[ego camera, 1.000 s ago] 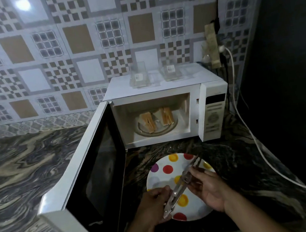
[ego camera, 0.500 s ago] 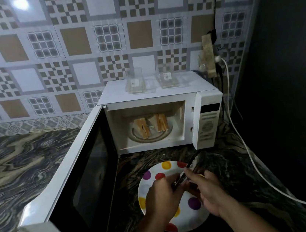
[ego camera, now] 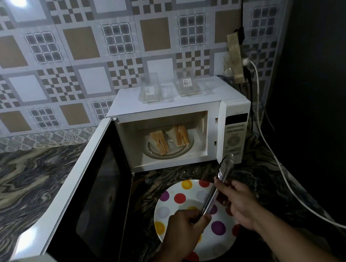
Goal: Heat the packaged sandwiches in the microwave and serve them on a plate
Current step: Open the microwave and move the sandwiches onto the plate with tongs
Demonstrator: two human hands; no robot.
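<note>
Counter: dark marbled stone with pale swirls, running from the far left under the microwave and plate.
Microwave door: swung wide open to the left, dark glass panel in a white frame, its near corner catching a bright reflection.
Microwave: white body standing on the counter against the patterned tile wall, cavity open, control panel on the right side.
Sandwiches: two triangular sandwich halves, unwrapped, lying on the glass turntable inside the cavity; the left one and the right one both show toasted golden-brown bread with pale cut edges, and sit apart from each other.
Packages: two clear plastic sandwich containers with small white labels, on top of the microwave.
Plate: white with yellow, red and purple dots, on the counter just in front of the microwave, nothing on it.
Left hand: over the plate, fingers curled round the handle end of the tongs.
Tongs: metal, slanting up to the right, tips close together near the control panel.
Right hand: pinching the tongs partway along.
Cable: white cord trailing along the counter at right.
</note>
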